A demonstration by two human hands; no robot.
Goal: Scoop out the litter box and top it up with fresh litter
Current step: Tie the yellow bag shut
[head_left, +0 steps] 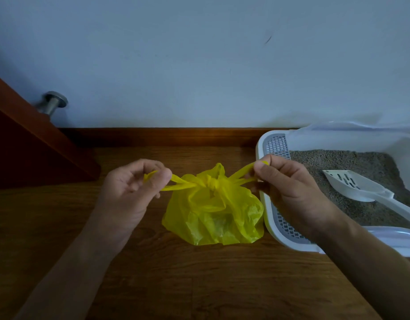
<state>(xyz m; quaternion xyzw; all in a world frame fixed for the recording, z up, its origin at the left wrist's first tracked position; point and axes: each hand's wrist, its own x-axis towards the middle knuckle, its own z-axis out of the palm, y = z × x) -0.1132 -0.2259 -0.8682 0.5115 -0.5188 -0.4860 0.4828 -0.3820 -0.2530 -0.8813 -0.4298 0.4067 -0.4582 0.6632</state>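
On wooden floor [199,285], head view: yellow bag [213,215] sits knotted just left of litter box [260,144]; left hand [127,188] pinches left handle loop, right hand [289,188] pinches right loop, both loops pulled taut; white scoop [354,184] lies on grey litter [361,162] inside box; metal doorstop [52,102] on wall.

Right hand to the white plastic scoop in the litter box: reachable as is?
Probably yes, once freed. The right hand pinches a handle of the yellow plastic bag; the white plastic scoop lies uncovered on the grey litter, nothing between.
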